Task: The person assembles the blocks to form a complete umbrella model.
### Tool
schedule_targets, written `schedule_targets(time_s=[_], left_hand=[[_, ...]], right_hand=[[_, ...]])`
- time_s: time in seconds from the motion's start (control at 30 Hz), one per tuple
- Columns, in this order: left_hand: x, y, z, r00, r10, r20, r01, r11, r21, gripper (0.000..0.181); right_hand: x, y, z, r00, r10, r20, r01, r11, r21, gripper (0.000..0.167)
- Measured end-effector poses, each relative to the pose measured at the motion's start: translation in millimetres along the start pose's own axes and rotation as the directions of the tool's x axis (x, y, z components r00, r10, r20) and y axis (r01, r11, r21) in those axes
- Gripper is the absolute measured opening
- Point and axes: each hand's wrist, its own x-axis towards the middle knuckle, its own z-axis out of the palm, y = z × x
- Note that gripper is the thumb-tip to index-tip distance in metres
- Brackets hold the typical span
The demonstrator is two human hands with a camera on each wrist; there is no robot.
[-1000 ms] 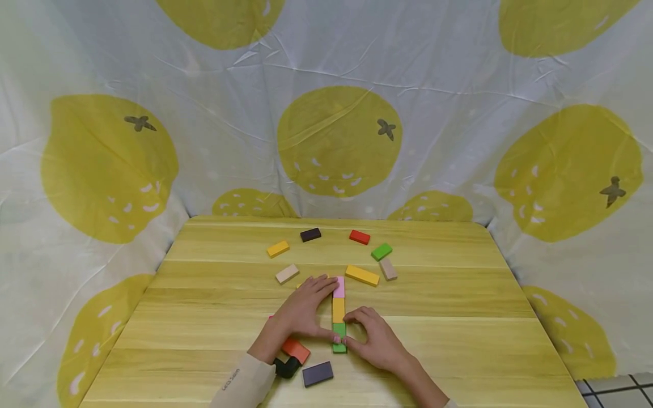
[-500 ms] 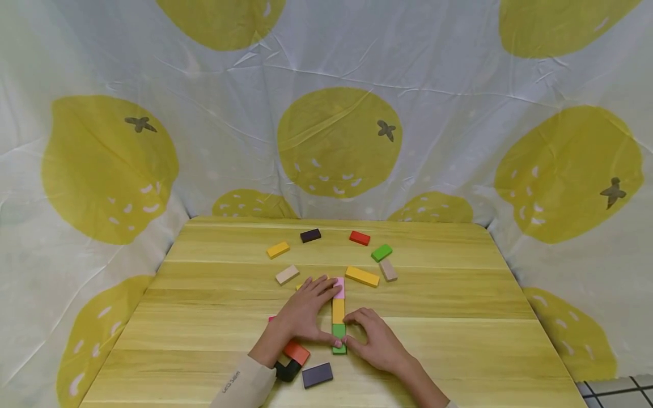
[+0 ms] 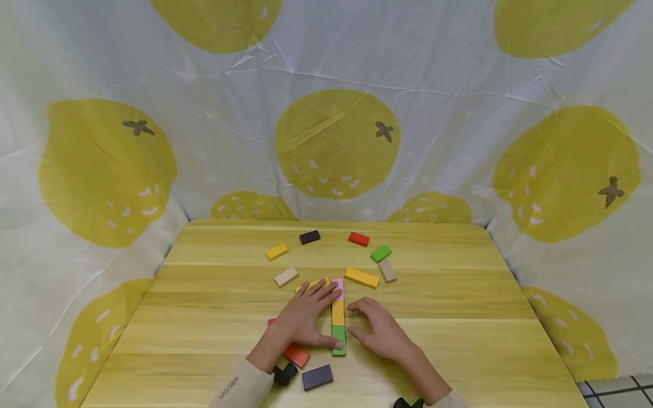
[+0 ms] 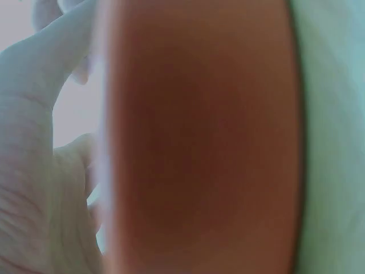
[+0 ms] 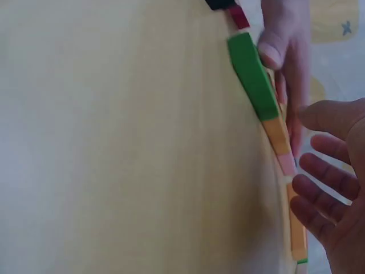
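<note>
A green block (image 3: 339, 333), a yellow block (image 3: 338, 313) and a pink block (image 3: 338, 283) lie end to end in a straight row on the wooden table. Along its left side spreads my left hand (image 3: 302, 320), the thumb touching the green block and fingertips at the pink one. My right hand (image 3: 381, 330) hovers just right of the row, fingers loosely bent and holding nothing; the right wrist view shows a gap to the green block (image 5: 251, 74). In the left wrist view, a blurred reddish-brown surface (image 4: 205, 137) hides most of the work.
Behind the row lie a long yellow block (image 3: 361, 277), green (image 3: 381, 253), red (image 3: 359, 238), black (image 3: 309, 237) and pale wood (image 3: 286, 276) blocks. Nearer me are an orange-red block (image 3: 297, 356) and a dark grey block (image 3: 317, 377). A patterned curtain (image 3: 336, 68) surrounds the table.
My right hand has drawn away to the right from the green and yellow blocks it was touching. My left hand stays nearly in place, and the row looks unmoved.
</note>
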Motion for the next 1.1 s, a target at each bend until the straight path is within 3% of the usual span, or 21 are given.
schedule_targets(time_s=[0.23,0.4,0.73,1.1], left_hand=[[0.9,-0.7,-0.2,1.0,-0.006,0.004,0.006,1.0,-0.004,0.116],[1.2,-1.8,1.1,1.0,0.0,-0.018,0.0,1.0,-0.005,0.117],[1.0,-4.7,4.7,0.999,-0.005,-0.036,0.005,1.0,-0.01,0.118],[1.1,-4.6,4.8,1.0,-0.013,-0.028,0.013,1.0,-0.023,0.117]], right_hand=[[23.0,9.3,-19.0,0.996,0.056,-0.068,-0.056,0.998,0.009,0.042],[36.1,21.3,-21.3,0.989,0.098,-0.112,-0.101,0.995,-0.023,0.048],[56.2,40.2,-16.8,0.983,0.026,-0.183,-0.063,0.978,-0.2,0.04],[78.2,48.8,-18.0,0.988,0.046,-0.147,-0.08,0.969,-0.236,0.032]])
